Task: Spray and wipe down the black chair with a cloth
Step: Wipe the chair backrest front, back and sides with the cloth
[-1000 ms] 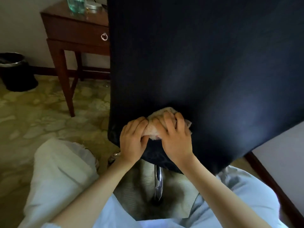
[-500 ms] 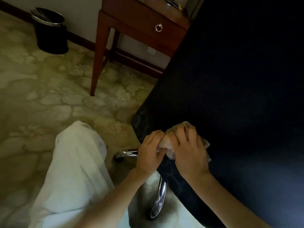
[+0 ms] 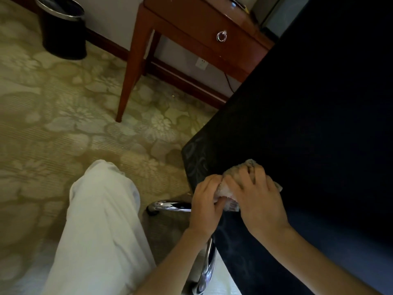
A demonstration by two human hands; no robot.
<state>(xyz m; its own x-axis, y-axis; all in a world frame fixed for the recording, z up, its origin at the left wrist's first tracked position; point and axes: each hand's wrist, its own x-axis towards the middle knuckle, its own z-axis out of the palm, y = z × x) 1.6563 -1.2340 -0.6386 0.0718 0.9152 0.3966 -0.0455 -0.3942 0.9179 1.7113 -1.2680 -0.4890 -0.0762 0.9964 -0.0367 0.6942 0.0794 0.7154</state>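
Where it lies bunched against the lower corner of the black chair (image 3: 308, 124), the cloth (image 3: 249, 170) runs slantwise, lower left to upper right. The left hand (image 3: 207, 201) pinches its lower end; the right hand (image 3: 258, 201) has its grip curled over the middle, pressing it on.

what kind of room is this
Likely a hotel room: floral patterned carpet, a polished wooden desk with a ring-pull drawer, and a small black bin by the wall.

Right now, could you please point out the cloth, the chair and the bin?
cloth (image 3: 248, 165): head view, bunched top edge.
chair (image 3: 308, 124): head view, dark back panel.
bin (image 3: 63, 41): head view, black side wall.
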